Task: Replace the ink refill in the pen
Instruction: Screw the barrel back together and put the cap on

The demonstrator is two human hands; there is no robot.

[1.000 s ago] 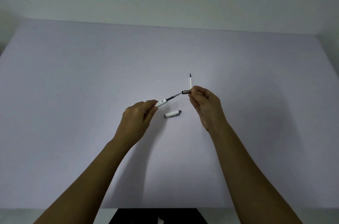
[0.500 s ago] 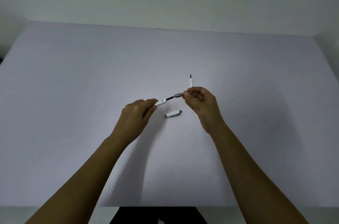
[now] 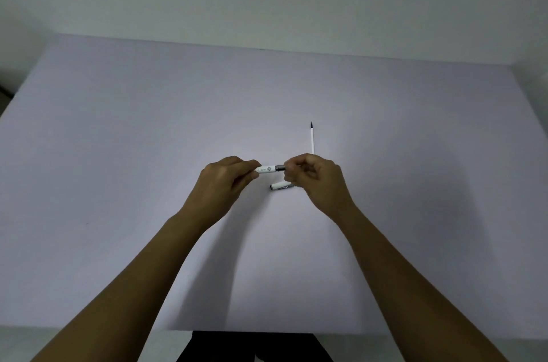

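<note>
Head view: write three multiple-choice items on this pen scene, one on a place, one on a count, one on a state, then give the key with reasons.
1. Where does the pen cap lie?
A. On the table, just below the held pen
B. At the table's far left corner
C. In the left hand

2. How many loose pen parts lie on the table?
A. None
B. Two
C. Five

3. How is the pen barrel held?
A. Lying untouched on the table
B. By one hand only
C. Between both hands, above the table

Key: 1 A, the cap rests on the table under the barrel. 2 B, only the cap and the spare refill lie there. 3 C, the left hand grips the white end and the right hand pinches the metal end.
</note>
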